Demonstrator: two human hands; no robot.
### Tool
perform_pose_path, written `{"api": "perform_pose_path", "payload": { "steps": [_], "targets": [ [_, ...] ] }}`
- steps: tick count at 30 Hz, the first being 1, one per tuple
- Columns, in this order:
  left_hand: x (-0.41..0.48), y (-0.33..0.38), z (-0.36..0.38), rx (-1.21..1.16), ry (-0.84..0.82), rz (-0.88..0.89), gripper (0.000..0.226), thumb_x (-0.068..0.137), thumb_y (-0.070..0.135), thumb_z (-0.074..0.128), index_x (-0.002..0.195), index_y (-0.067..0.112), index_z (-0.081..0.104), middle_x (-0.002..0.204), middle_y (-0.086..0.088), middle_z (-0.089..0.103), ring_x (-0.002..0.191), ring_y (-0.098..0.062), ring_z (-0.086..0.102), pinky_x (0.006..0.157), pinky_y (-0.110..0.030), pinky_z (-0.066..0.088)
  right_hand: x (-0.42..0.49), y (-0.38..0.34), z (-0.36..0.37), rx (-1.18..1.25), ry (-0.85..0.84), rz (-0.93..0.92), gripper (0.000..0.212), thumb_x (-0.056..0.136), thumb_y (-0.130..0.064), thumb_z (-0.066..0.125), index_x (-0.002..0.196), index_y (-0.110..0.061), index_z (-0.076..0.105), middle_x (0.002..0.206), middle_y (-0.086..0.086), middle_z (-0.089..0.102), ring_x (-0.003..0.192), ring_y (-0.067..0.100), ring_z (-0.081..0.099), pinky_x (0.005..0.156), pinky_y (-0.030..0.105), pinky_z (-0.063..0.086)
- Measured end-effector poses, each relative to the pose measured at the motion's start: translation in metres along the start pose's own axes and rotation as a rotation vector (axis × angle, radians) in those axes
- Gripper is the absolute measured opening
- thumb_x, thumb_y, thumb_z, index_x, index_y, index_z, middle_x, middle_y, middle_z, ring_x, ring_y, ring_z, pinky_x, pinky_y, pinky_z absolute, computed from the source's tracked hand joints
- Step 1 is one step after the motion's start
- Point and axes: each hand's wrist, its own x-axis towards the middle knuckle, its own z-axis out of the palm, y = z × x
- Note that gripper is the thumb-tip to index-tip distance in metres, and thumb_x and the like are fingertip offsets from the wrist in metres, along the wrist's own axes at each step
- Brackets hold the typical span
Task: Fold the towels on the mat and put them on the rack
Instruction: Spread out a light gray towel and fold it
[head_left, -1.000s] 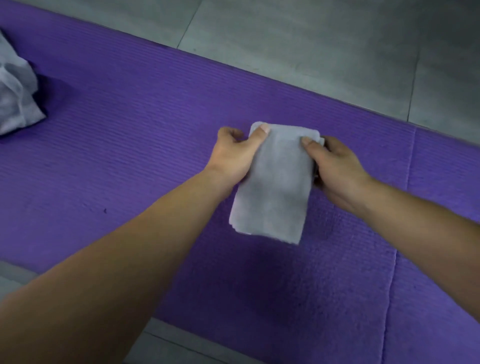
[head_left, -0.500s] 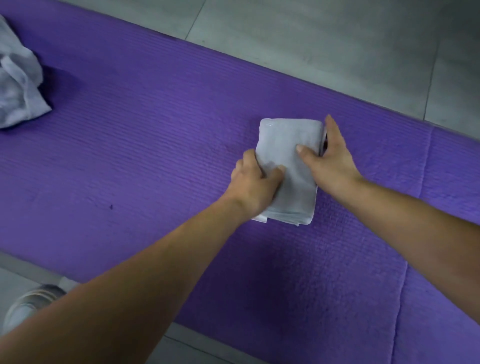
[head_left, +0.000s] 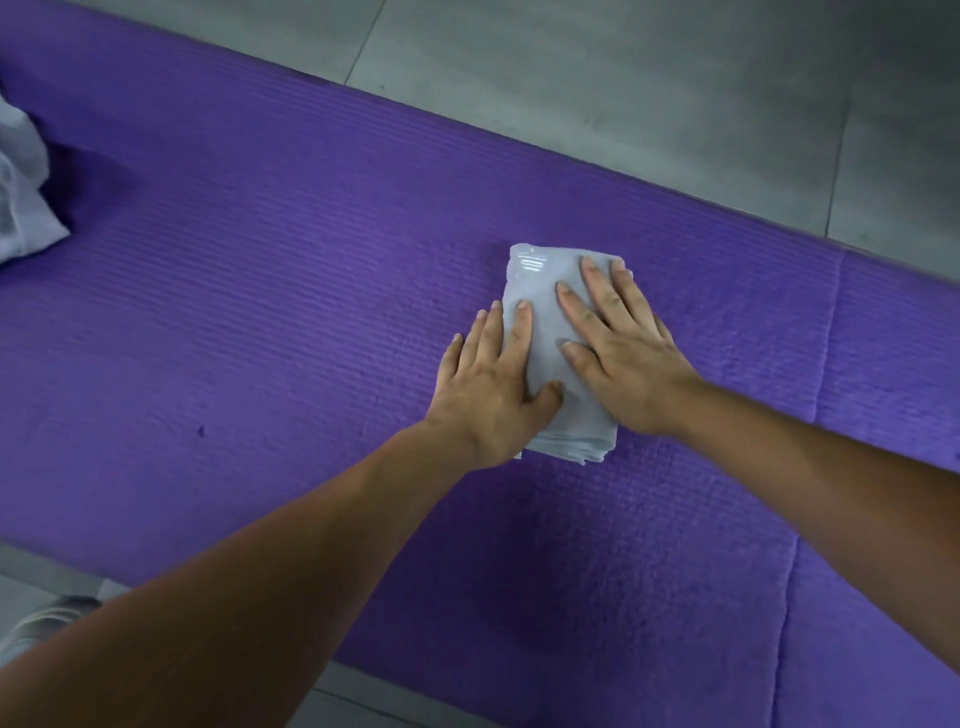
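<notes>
A small pale grey towel (head_left: 545, 291), folded into a thick narrow rectangle, lies flat on the purple mat (head_left: 260, 338). My left hand (head_left: 488, 384) rests palm down on the towel's left edge, partly on the mat, fingers spread. My right hand (head_left: 618, 343) lies flat on the towel's right half, fingers spread and pointing away from me. Neither hand grips the cloth. The rack is out of view.
A crumpled pale grey towel (head_left: 21, 197) sits at the mat's far left edge. Grey tiled floor (head_left: 623, 78) runs beyond the mat and along its near edge. A grey shoe (head_left: 41, 623) shows at the bottom left.
The towel was held up by both hands, then laid folded on the mat. Both hands have let go of its edges and now press flat on top of it.
</notes>
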Motion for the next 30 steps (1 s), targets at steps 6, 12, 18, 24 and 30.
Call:
{"api": "perform_pose_path", "payload": {
  "steps": [6,12,18,24,30],
  "targets": [
    [0.046,0.010,-0.037,-0.459,0.184,-0.310,0.086,0.075,0.044,0.061,0.149,0.018,0.025,0.125,-0.003,0.060,0.117,-0.027,0.058,0.099,-0.038,0.047,0.001,0.001,-0.004,0.648,0.458,0.263,0.057,0.091,-0.029,0.069,0.144,-0.027,0.048,0.147,-0.008,0.043,0.135,0.008,0.042,0.113,0.029,0.038],
    [0.081,0.026,-0.062,-0.627,0.045,-0.464,0.077,0.064,0.056,0.078,0.125,0.017,0.053,0.111,0.002,0.067,0.095,-0.019,0.068,0.082,-0.036,0.058,0.019,0.010,-0.024,1.208,0.340,0.572,0.041,0.080,-0.039,0.079,0.109,-0.012,0.068,0.100,0.005,0.075,0.081,0.017,0.070,0.063,0.029,0.055],
    [0.068,0.020,-0.073,-0.878,0.015,-0.435,0.102,0.050,0.046,0.094,0.136,0.018,0.047,0.121,-0.001,0.067,0.100,-0.017,0.071,0.085,-0.035,0.060,0.002,0.000,-0.043,1.093,0.395,0.503,0.025,0.084,-0.034,0.080,0.103,-0.022,0.070,0.100,0.002,0.074,0.090,0.016,0.072,0.078,0.035,0.059],
    [-0.006,0.043,-0.132,-0.799,-0.074,-0.156,0.054,0.077,0.014,0.084,0.126,0.021,0.062,0.110,0.003,0.072,0.099,-0.009,0.070,0.086,-0.028,0.057,-0.058,-0.050,-0.095,1.232,0.356,0.503,0.028,0.084,-0.028,0.079,0.100,-0.018,0.059,0.097,0.004,0.071,0.093,0.020,0.071,0.094,0.051,0.057],
    [-0.101,0.081,-0.241,-0.764,-0.077,-0.021,0.040,0.085,-0.003,0.073,0.120,0.015,0.063,0.100,0.012,0.067,0.086,0.010,0.062,0.074,-0.011,0.049,-0.123,-0.151,-0.176,1.322,0.227,0.487,0.093,0.061,-0.060,0.088,0.137,-0.023,0.050,0.109,-0.002,0.074,0.105,0.015,0.069,0.093,0.040,0.055]
  ]
}}
